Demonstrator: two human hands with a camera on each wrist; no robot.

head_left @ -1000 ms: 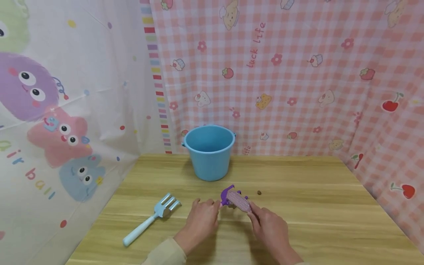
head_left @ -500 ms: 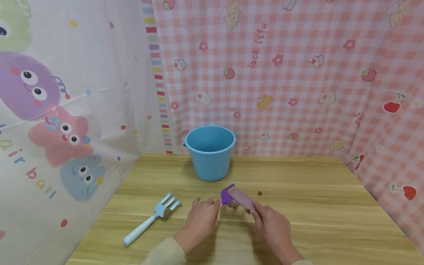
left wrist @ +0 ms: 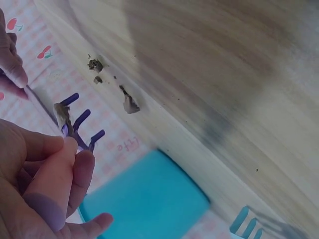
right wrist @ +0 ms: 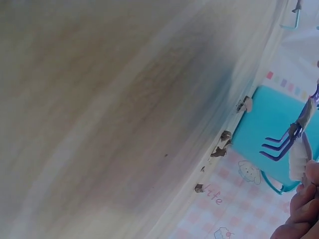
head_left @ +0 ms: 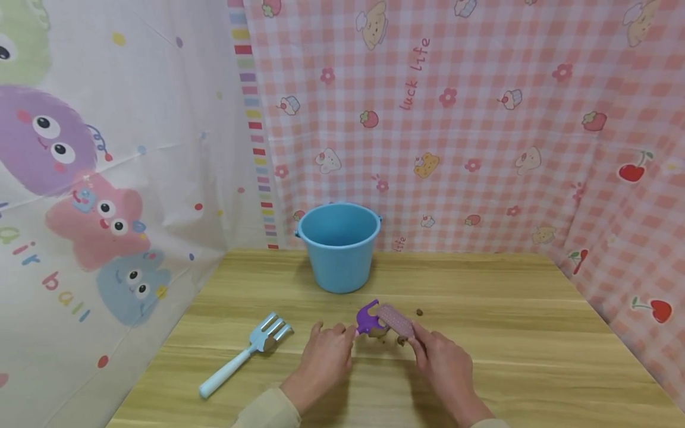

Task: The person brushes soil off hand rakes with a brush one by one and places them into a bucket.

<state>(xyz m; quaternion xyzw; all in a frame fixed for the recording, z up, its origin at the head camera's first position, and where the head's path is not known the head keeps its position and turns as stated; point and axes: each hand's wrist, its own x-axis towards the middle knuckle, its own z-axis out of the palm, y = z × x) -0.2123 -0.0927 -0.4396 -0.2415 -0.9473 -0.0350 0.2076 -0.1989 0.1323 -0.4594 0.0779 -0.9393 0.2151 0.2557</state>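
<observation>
My left hand (head_left: 325,358) grips the pink handle (left wrist: 52,181) of a small purple hand rake (head_left: 366,319), whose tines are bent. Brown dirt (left wrist: 63,117) clings to the rake's head in the left wrist view. My right hand (head_left: 445,364) holds a mauve brush (head_left: 396,321) with a dotted back; its white bristles (right wrist: 298,162) lie against or close beside the rake in the right wrist view. Both tools are held above the table. Under and beside them are brown clods, one clod (head_left: 402,341) near my right fingertips and a larger lump (left wrist: 131,104) below the rake.
A light blue bucket (head_left: 341,267) stands behind the hands near the table's back edge. To the left lies a light blue garden fork (head_left: 230,370) with a brown clump on it. Another clod (head_left: 420,312) sits at right on the wooden table (head_left: 524,356). Patterned cloths hang behind and beside.
The brush has shifted right and slightly toward me along the rake. Dirt crumbs and a clod now show on the table below. The left hand stays nearly in place.
</observation>
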